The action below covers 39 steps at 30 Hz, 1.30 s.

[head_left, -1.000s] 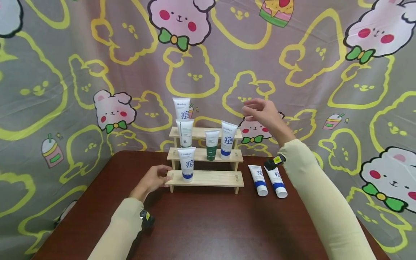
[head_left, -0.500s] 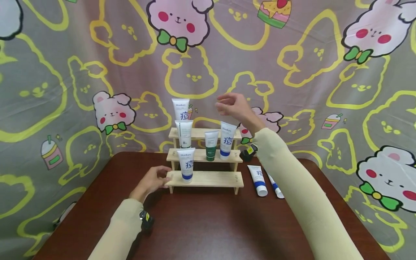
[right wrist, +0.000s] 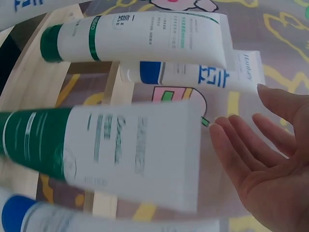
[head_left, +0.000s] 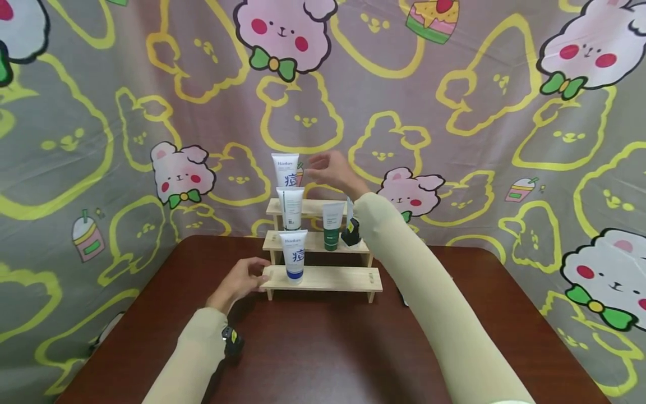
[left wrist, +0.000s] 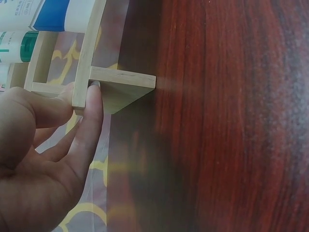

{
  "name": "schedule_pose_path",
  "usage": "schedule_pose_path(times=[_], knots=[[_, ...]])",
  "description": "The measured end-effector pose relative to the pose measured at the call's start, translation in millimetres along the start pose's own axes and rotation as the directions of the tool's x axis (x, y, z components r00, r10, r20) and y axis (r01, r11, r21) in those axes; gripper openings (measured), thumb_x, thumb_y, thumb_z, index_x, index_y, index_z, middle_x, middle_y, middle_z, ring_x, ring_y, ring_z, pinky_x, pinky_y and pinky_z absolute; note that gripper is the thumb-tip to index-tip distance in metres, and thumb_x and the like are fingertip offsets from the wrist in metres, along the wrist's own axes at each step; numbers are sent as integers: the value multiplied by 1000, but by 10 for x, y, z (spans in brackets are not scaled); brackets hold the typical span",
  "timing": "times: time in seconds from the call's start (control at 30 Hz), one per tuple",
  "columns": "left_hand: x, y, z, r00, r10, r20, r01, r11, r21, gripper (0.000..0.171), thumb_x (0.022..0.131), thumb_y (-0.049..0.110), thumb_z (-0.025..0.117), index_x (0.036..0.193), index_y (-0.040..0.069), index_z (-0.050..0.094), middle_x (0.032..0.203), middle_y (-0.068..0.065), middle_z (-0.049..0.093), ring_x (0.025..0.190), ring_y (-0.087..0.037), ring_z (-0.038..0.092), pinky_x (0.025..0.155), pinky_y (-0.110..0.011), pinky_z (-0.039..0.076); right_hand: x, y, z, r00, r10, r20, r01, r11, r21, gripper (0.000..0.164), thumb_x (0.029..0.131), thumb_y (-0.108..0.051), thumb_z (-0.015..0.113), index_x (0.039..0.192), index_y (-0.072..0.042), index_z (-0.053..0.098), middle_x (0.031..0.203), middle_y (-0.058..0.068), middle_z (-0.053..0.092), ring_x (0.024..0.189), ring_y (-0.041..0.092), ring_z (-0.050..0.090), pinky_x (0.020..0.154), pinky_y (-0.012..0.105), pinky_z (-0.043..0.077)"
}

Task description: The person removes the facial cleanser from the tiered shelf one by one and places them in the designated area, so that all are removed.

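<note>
A three-step wooden display stand (head_left: 343,278) stands on the table. My left hand (head_left: 244,279) pinches the left end of its lowest step; in the left wrist view the thumb lies above the board and a finger (left wrist: 91,118) below it. My right hand (head_left: 333,170) hovers over the top step with fingers spread and slightly bent, holding nothing. Just left of it stands a white-and-blue tube (head_left: 285,168); in the right wrist view the thumb comes close to that tube's crimped end (right wrist: 248,70). A white tube with a green cap (right wrist: 135,38) stands on the middle step.
A white-and-green tube (head_left: 331,224) is on the middle step, beside another tube mostly hidden by the right wrist. A blue-banded tube (head_left: 294,255) stands on the lowest step. The right sleeve (head_left: 429,280) covers most of the table's right side. A patterned curtain (head_left: 404,112) hangs behind.
My right hand has moved left across the stand, from above the right end to beside the top-step tube. The left hand keeps its grip on the lowest step.
</note>
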<state>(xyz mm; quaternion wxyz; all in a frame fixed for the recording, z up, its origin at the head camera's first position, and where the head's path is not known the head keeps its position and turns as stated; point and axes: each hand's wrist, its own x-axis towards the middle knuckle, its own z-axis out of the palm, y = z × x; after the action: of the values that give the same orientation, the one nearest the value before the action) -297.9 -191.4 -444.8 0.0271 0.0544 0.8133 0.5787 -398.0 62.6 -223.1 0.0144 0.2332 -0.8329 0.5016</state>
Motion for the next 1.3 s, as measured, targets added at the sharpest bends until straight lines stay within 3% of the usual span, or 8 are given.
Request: schedule_pose_path(times=[0.2, 0.47, 0.8, 1.03, 1.23, 1.3], knots=[[3, 11, -4, 1000, 10, -2, -10, 1000, -15, 37, 88, -18, 64, 124, -15, 57, 107, -29, 57, 70, -23, 64, 66, -42, 63, 115, 0, 173, 1000, 16, -14, -16, 1000, 17, 45, 92, -12, 74, 130, 6, 59, 118, 19, 64, 104, 31, 64, 83, 34, 59], [14, -3, 10, 1000, 12, -4, -12, 1000, 2, 37, 88, -17, 64, 123, -13, 59, 108, -28, 57, 69, -22, 64, 63, -37, 63, 188, 70, 322, 999, 40, -18, -39, 997, 73, 38, 93, -6, 72, 126, 8, 59, 113, 22, 66, 99, 33, 65, 91, 48, 56], [33, -8, 15, 1000, -18, -11, 18, 1000, 13, 37, 88, -15, 65, 125, -10, 59, 113, -27, 57, 71, -23, 65, 65, -38, 63, 195, 146, 418, 996, 90, -18, -87, 987, 134, 40, 93, -14, 74, 126, 3, 61, 122, 20, 63, 102, 31, 64, 90, 54, 55], [24, 1, 15, 1000, -12, -9, 13, 1000, 28, 37, 89, -15, 65, 125, -11, 59, 117, -29, 56, 70, -22, 65, 66, -39, 63, 213, 181, 439, 996, 77, -49, -73, 994, 86, 33, 93, -17, 75, 118, 1, 65, 117, 16, 66, 97, 27, 65, 82, 47, 59], [13, -3, 13, 1000, -7, -15, 8, 1000, 21, 37, 89, -15, 65, 125, -11, 59, 117, -29, 55, 70, -22, 65, 66, -38, 63, 227, 209, 471, 995, 59, -76, -52, 995, 83, 30, 94, -15, 73, 118, 2, 65, 115, 17, 66, 100, 29, 64, 90, 52, 56], [15, -5, 11, 1000, -12, -16, 12, 1000, 20, 37, 89, -15, 65, 125, -10, 59, 117, -29, 55, 70, -22, 65, 66, -39, 63, 231, 219, 473, 995, 41, -89, -35, 997, 71, 29, 95, -14, 72, 118, 2, 65, 114, 16, 66, 99, 28, 64, 89, 49, 57]])
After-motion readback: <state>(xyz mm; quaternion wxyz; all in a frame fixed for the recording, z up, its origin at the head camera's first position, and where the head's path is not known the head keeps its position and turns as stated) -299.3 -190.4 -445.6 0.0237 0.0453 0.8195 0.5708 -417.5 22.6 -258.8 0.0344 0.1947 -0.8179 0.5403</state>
